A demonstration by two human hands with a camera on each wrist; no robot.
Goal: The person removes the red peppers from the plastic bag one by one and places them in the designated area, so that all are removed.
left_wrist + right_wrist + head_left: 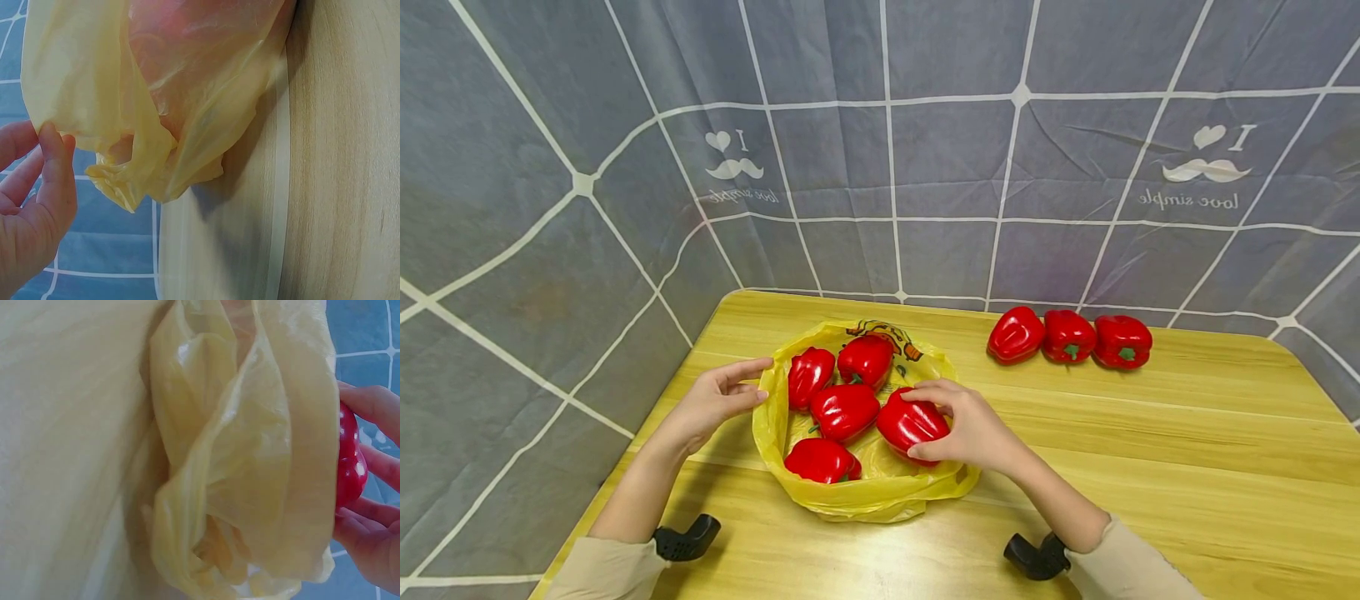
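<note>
A yellow plastic bag [880, 500] lies wide open on the wooden table with several red bell peppers inside, among them one bell pepper [844, 412] in the middle. My left hand [711, 404] pinches the bag's left rim between thumb and fingers; the left wrist view shows this pinch on the thin yellow film [81, 81]. At the bag's right side my right hand [970, 427] grips a red bell pepper [912, 423], its fingers over the top and thumb on the near side. In the right wrist view the bag wall hides part of that bell pepper [351, 459].
Three more red bell peppers stand in a row at the back right, the middle bell pepper [1070, 337] between two others. A grey tiled-pattern cloth [955, 167] hangs behind and to the left of the wooden table [1150, 450].
</note>
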